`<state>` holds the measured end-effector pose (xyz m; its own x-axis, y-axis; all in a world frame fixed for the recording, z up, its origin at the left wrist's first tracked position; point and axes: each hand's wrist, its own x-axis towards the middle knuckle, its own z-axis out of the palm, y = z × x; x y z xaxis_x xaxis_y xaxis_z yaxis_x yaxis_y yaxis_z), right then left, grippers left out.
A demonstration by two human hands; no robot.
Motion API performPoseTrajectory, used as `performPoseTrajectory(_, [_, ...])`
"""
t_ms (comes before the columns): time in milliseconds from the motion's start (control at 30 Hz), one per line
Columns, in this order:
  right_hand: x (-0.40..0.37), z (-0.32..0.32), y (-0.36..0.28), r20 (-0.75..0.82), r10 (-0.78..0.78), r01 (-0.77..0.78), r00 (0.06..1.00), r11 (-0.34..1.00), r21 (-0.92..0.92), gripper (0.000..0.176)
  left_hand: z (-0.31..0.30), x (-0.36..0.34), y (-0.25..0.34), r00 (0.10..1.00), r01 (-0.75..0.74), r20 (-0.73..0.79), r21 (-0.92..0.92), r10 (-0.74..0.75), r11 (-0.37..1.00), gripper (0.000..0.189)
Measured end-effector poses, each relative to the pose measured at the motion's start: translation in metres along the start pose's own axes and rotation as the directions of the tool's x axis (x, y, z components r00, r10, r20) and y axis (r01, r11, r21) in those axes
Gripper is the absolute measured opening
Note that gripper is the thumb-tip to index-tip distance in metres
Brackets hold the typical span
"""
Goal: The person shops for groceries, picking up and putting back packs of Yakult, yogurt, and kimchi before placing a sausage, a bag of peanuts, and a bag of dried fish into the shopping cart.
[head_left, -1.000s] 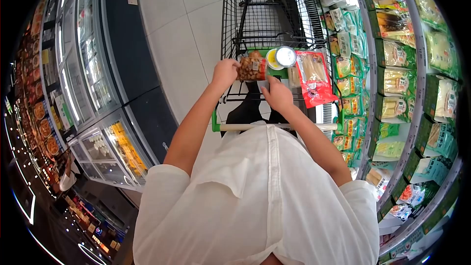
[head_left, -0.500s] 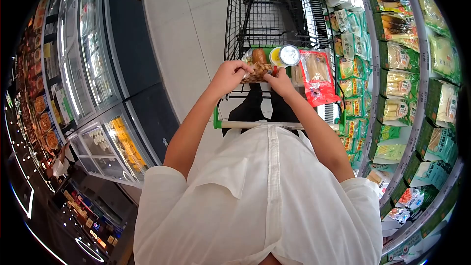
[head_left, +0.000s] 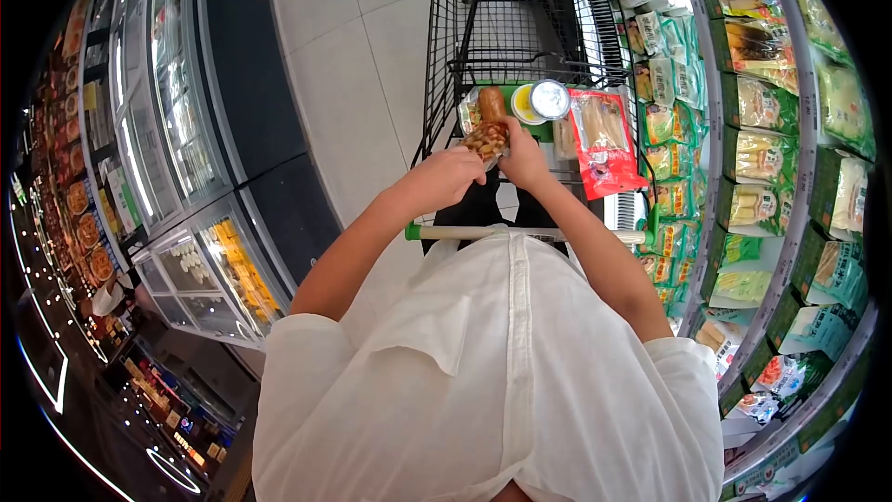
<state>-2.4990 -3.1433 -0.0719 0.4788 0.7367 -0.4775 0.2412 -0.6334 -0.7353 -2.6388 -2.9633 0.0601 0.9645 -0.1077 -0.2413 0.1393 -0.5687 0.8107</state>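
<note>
A clear packet of brown, nut-like pieces [head_left: 484, 140] is held over the near end of the shopping cart [head_left: 455, 65]. My right hand [head_left: 526, 160] is closed on its right side. My left hand [head_left: 446, 177] has its fingers curled against the packet's lower left edge, and the fingertips are partly hidden. Just beyond the packet lie a brown sausage-shaped item [head_left: 491, 104], a tub with a yellow label [head_left: 525, 102] and a tub with a silvery lid [head_left: 550, 99]. To their right rests a red-edged packet of pale food [head_left: 604, 139].
The cart's handle bar [head_left: 534, 234] crosses in front of my body. Shelves of bagged food [head_left: 757, 158] run close along the right. On the left stand glass-fronted coolers [head_left: 181, 84], with pale floor tiles [head_left: 321, 37] between them and the cart.
The packet has turned to a more tilted position. My left hand has moved down towards me with its back now up, and my right hand has shifted slightly left.
</note>
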Motion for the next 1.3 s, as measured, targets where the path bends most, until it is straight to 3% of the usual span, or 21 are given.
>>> performPoseTrajectory(100, [0.004, 0.004, 0.001, -0.003, 0.019, -0.019, 1.000, 0.999, -0.048, 0.078, 0.009, -0.003, -0.004, 0.999, -0.021, -0.033, 0.061, 0.023, 0.998, 0.017])
performPoseTrajectory(167, [0.011, 0.006, 0.007, 0.057, 0.080, -0.073, 0.995, 0.992, -0.107, 0.080, 0.017, -0.001, -0.025, 0.998, 0.054, 0.013, 0.153, -0.056, 0.987, 0.018])
performPoseTrajectory(200, [0.014, 0.005, 0.006, 0.112, 0.146, -0.126, 0.983, 0.977, -0.170, 0.083, 0.018, -0.001, -0.029, 0.998, 0.053, 0.010, 0.157, -0.056, 0.986, 0.018])
performPoseTrajectory(367, [0.011, 0.003, 0.009, 0.154, 0.167, -0.128, 0.974, 0.963, -0.237, 0.090, 0.026, 0.000, -0.036, 0.983, 0.182, -0.040, 0.141, -0.179, 0.973, 0.018])
performPoseTrajectory(500, [0.013, 0.000, 0.000, 0.200, 0.169, -0.116, 0.965, 0.961, -0.251, 0.090, 0.050, -0.006, -0.051, 0.987, 0.147, -0.087, 0.115, -0.138, 0.982, 0.013])
performPoseTrajectory(600, [0.013, 0.000, 0.000, 0.225, 0.153, -0.088, 0.962, 0.958, -0.275, 0.088, 0.054, -0.003, -0.056, 0.992, 0.129, -0.003, 0.086, -0.129, 0.988, 0.013])
performPoseTrajectory(667, [0.014, -0.001, 0.001, 0.232, 0.155, -0.086, 0.960, 0.955, -0.283, 0.086, 0.042, 0.000, -0.036, 0.954, 0.282, -0.061, -0.152, -0.294, 0.947, 0.031])
performPoseTrajectory(700, [0.014, -0.002, 0.002, 0.238, 0.156, -0.083, 0.959, 0.953, -0.290, 0.085, 0.045, 0.003, -0.040, 0.955, 0.280, -0.059, -0.153, -0.292, 0.948, 0.031])
performPoseTrajectory(767, [0.015, -0.004, 0.004, 0.252, 0.157, -0.078, 0.955, 0.952, -0.296, 0.084, 0.054, 0.008, -0.053, 0.881, 0.274, -0.379, -0.077, -0.282, 0.959, 0.053])
performPoseTrajectory(800, [0.015, -0.003, 0.004, 0.266, 0.152, -0.067, 0.952, 0.950, -0.304, 0.082, 0.059, 0.012, -0.062, 0.882, 0.275, -0.377, -0.079, -0.284, 0.958, 0.053])
performPoseTrajectory(867, [0.016, -0.001, 0.005, 0.275, 0.157, -0.068, 0.949, 0.948, -0.310, 0.083, 0.065, 0.026, -0.080, 0.829, 0.509, -0.276, 0.010, -0.487, 0.861, 0.082])
performPoseTrajectory(900, [0.015, 0.000, 0.006, 0.283, 0.163, -0.068, 0.945, 0.946, -0.316, 0.083, 0.066, 0.035, -0.084, 0.828, 0.509, -0.277, 0.007, -0.487, 0.861, 0.082])
performPoseTrajectory(967, [0.014, -0.001, 0.003, 0.305, 0.174, -0.069, 0.936, 0.943, -0.326, 0.084, 0.068, 0.053, -0.085, 0.675, 0.738, 0.063, -0.035, -0.735, 0.674, 0.100])
performPoseTrajectory(1000, [0.014, -0.004, 0.000, 0.326, 0.182, -0.068, 0.928, 0.941, -0.333, 0.085, 0.066, 0.061, -0.083, 0.676, 0.737, 0.062, -0.038, -0.734, 0.675, 0.100])
performPoseTrajectory(1067, [0.013, -0.012, -0.005, 0.365, 0.221, -0.098, 0.905, 0.940, -0.327, 0.086, 0.064, 0.070, -0.080, 0.679, 0.718, 0.065, 0.145, -0.731, 0.680, 0.114])
performPoseTrajectory(1233, [0.005, -0.008, 0.005, 0.388, 0.259, -0.137, 0.885, 0.939, -0.315, 0.083, 0.089, 0.067, -0.087, 0.755, 0.647, -0.065, 0.236, -0.652, 0.725, 0.110])
performPoseTrajectory(1300, [0.005, -0.003, 0.009, 0.365, 0.258, -0.080, 0.894, 0.896, -0.437, 0.080, 0.098, 0.066, -0.093, 0.767, 0.634, -0.093, 0.264, -0.635, 0.727, 0.110])
